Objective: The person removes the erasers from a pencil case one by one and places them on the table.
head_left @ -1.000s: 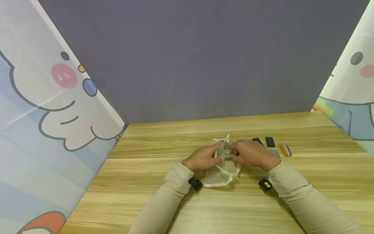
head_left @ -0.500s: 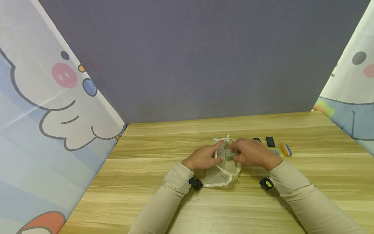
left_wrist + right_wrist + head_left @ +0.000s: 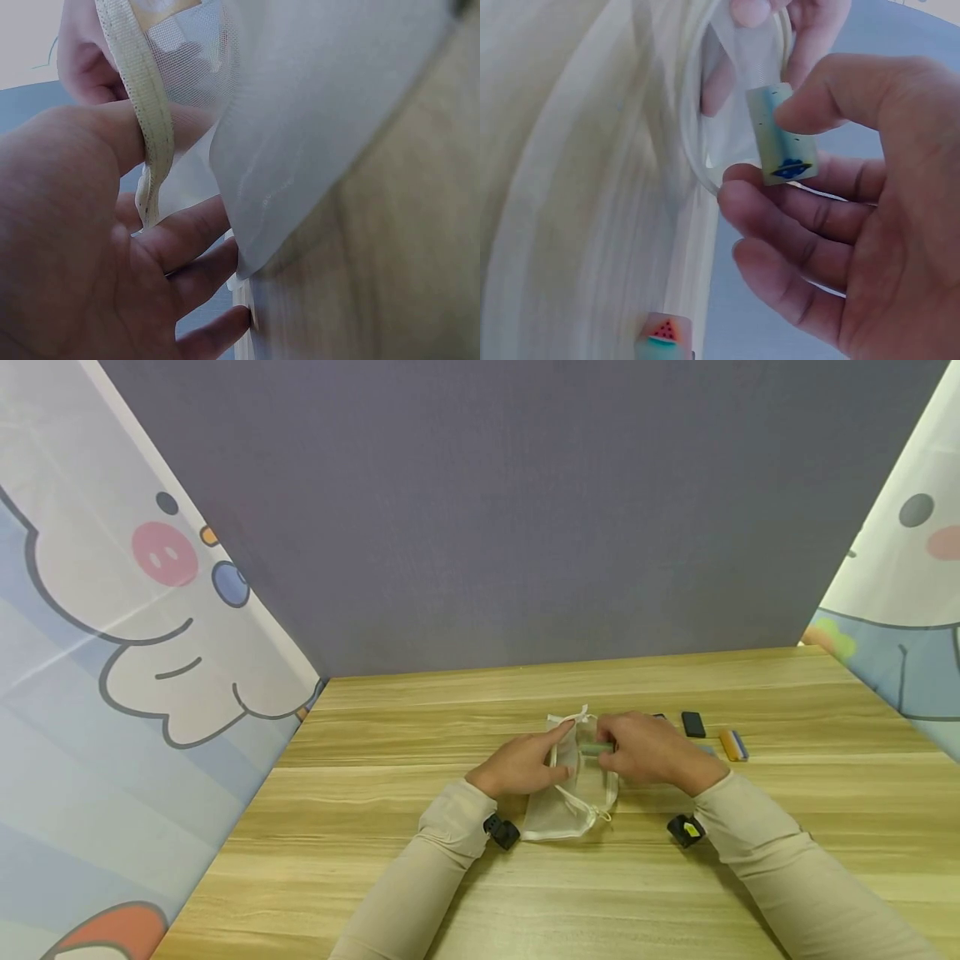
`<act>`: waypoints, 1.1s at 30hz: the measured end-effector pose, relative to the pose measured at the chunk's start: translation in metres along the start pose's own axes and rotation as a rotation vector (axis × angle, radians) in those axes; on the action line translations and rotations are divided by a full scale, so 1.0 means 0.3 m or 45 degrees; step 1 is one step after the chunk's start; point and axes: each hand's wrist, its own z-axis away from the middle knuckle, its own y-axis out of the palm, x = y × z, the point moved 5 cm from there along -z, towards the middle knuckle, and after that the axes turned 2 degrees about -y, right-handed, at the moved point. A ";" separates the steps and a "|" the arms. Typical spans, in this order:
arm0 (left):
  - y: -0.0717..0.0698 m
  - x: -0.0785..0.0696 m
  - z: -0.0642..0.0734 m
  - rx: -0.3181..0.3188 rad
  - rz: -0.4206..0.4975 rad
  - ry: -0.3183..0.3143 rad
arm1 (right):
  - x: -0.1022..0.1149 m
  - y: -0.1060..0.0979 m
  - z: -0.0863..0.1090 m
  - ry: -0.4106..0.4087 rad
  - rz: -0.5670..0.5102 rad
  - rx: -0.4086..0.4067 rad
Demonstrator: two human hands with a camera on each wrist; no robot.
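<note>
A white mesh drawstring bag (image 3: pixel 551 814) lies on the table in the head view. My left hand (image 3: pixel 521 764) has its thumb and forefinger spread at the mouth, and in the left wrist view the pale hem (image 3: pixel 154 112) crosses its fingers. At the opening, my right hand (image 3: pixel 641 747) pinches a small eraser-like block (image 3: pixel 776 142) between thumb and fingers. The block is pale yellow-green, with a blue band and a blue planet print. It is tilted in front of the bag's mouth in the right wrist view.
Right of the right hand lie a black block (image 3: pixel 693 724) and an orange, white and blue block (image 3: pixel 734 745). A bluish block (image 3: pixel 708 749) and a dark one are partly hidden behind that hand. A watermelon-printed block (image 3: pixel 664 334) shows in the right wrist view.
My right hand has shifted slightly, and the block in it now sits a little farther from me at the bag's mouth. The left hand and bag have hardly moved.
</note>
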 end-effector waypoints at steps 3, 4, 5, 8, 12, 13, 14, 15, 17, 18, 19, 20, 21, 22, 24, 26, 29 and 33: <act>0.004 0.004 -0.001 0.013 0.008 0.004 | -0.002 -0.014 0.000 -0.002 -0.018 -0.043; 0.004 0.004 -0.001 0.008 0.011 0.008 | -0.003 -0.019 0.000 -0.002 -0.026 -0.055; 0.005 0.004 0.000 0.009 0.016 0.010 | -0.003 -0.024 0.000 -0.009 -0.036 -0.065; 0.005 0.003 0.000 0.009 0.029 0.011 | -0.004 -0.038 0.000 -0.019 -0.054 -0.078; 0.006 0.003 0.000 0.017 0.039 0.008 | -0.012 -0.059 0.003 -0.002 -0.074 -0.105; 0.007 0.003 0.000 0.020 0.039 0.007 | -0.016 -0.066 0.004 0.000 -0.078 -0.118; 0.007 0.002 0.001 0.021 0.038 0.007 | -0.019 -0.072 0.006 0.003 -0.081 -0.131; 0.007 0.002 0.001 0.018 0.035 0.007 | -0.022 -0.078 0.008 0.010 -0.092 -0.141; 0.007 0.001 0.001 0.013 0.028 0.005 | -0.030 -0.089 0.012 0.016 -0.114 -0.158; 0.006 0.001 0.002 0.011 0.026 0.003 | -0.033 -0.095 0.014 0.017 -0.127 -0.165; 0.006 0.001 0.003 0.007 0.024 0.001 | -0.036 -0.099 0.016 0.021 -0.149 -0.165; 0.005 0.001 0.003 0.003 0.021 0.000 | -0.039 -0.102 0.019 0.026 -0.171 -0.164; 0.005 0.001 0.003 0.001 0.021 -0.001 | -0.042 -0.107 0.021 0.028 -0.183 -0.166; 0.006 0.002 0.003 0.002 0.019 -0.002 | -0.046 -0.110 0.022 0.034 -0.196 -0.166; 0.007 0.004 0.003 0.003 0.017 -0.002 | -0.054 -0.117 0.027 0.056 -0.225 -0.166; 0.008 0.005 0.002 0.003 0.015 0.001 | -0.061 -0.122 0.031 0.076 -0.251 -0.161; 0.007 0.005 0.004 0.006 0.021 0.005 | -0.067 -0.131 0.037 0.095 -0.290 -0.153; 0.008 0.005 0.007 0.009 0.022 0.011 | -0.067 -0.147 0.045 0.070 -0.246 -0.156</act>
